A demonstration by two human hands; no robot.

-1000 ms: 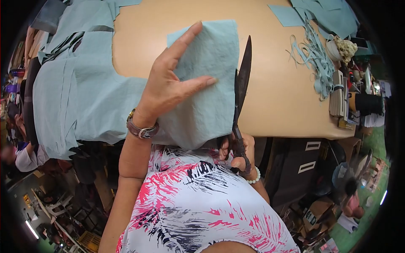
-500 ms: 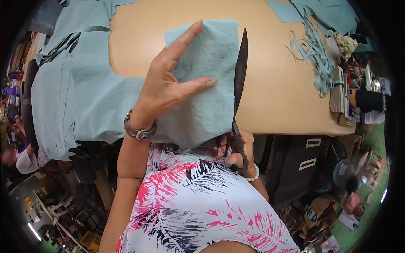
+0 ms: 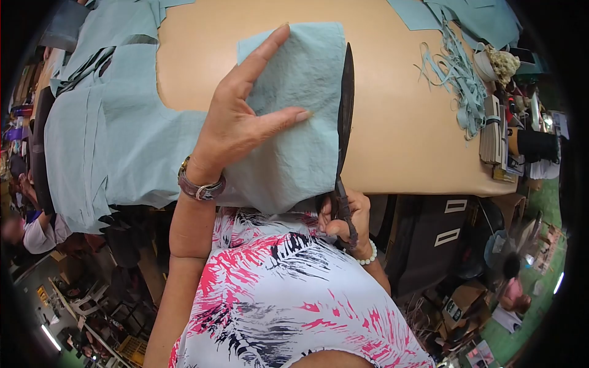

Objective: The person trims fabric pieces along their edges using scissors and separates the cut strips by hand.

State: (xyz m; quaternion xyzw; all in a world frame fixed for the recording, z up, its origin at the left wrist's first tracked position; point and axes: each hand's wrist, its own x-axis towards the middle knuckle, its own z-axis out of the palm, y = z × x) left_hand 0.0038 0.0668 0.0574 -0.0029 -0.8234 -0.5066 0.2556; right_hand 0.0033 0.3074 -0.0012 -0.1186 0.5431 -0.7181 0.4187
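Note:
My left hand (image 3: 236, 126) presses on a light blue-green fabric piece (image 3: 300, 80), thumb and fingers spread wide. Low at the table edge, my right hand (image 3: 353, 218) grips the wrapped handles of large dark fabric shears (image 3: 345, 116). Their long blades point away from me along the right edge of the piece, and the lower blade seems partly hidden under the cloth. The near end of the piece hangs over the table edge against my patterned top. More cloth of the same colour (image 3: 135, 141) spreads out left of my left hand.
Thin fabric strips (image 3: 460, 92) lie tangled on the right of the tan table (image 3: 417, 141). Behind them are more cloth pieces (image 3: 478, 21) and stacked flat items (image 3: 491, 132). A dark drawer unit (image 3: 426, 239) stands below the table. Other people are at the far sides.
The shears have shifted slightly left, and their blades now look closer together against the cloth edge. My left hand and the piece have moved a little left and away from me.

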